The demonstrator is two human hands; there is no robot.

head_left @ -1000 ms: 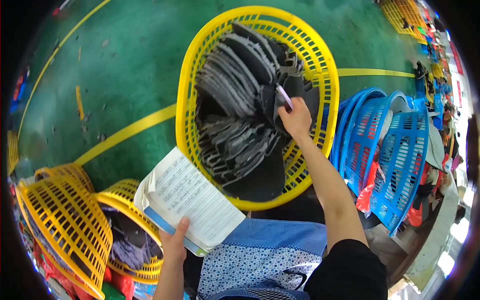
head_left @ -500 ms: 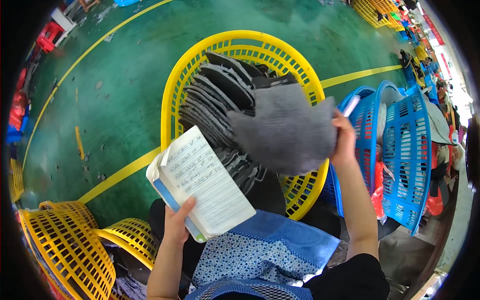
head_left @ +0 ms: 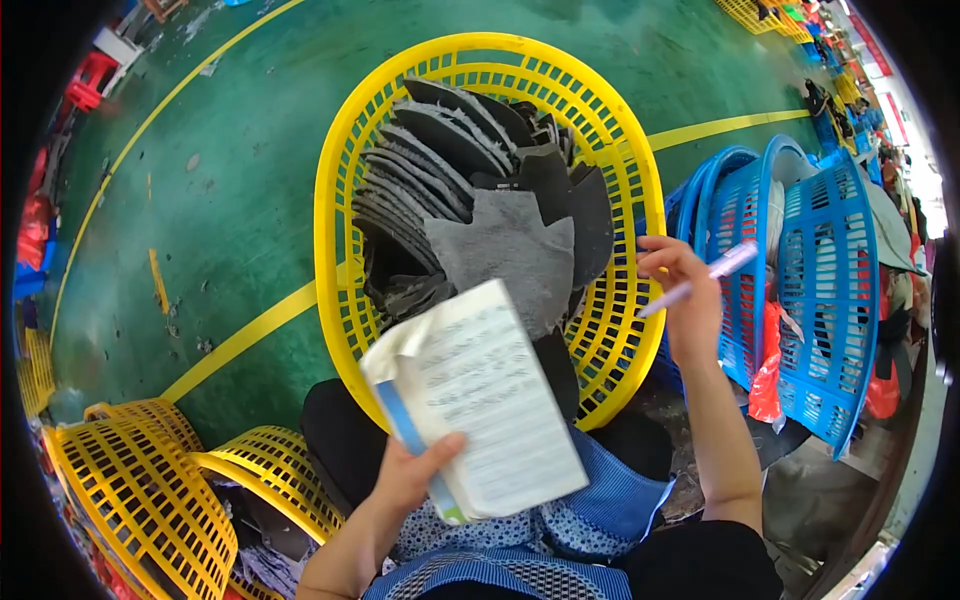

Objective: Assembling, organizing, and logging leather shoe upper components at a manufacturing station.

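My left hand [head_left: 412, 472] grips an opened notebook [head_left: 500, 410] by its lower left side, thumb on the lined page, which bears handwriting. In my right hand [head_left: 688, 290] a light purple pen [head_left: 705, 277] is held, tilted, beside the right rim of a yellow plastic basket [head_left: 335, 250]. A grey fuzzy cut piece [head_left: 500, 245] lies on top of the heap in that basket, apart from my right hand. Behind it are stacked dark cut pieces [head_left: 415, 180] with grey fluffy edges. The notebook hides the near part of the basket.
Blue plastic baskets [head_left: 820, 300] lean at the right, with a red plastic bag [head_left: 767, 365] by them. Yellow baskets [head_left: 135, 490] stand at the lower left, one holding dark scraps. The green floor [head_left: 230, 180] carries yellow lines and bits of debris. A blue patterned apron [head_left: 600, 480] covers my lap.
My right hand has let go of the grey piece, which now lies on the heap, and has come lower with the pen. The notebook has moved right and turned more upright.
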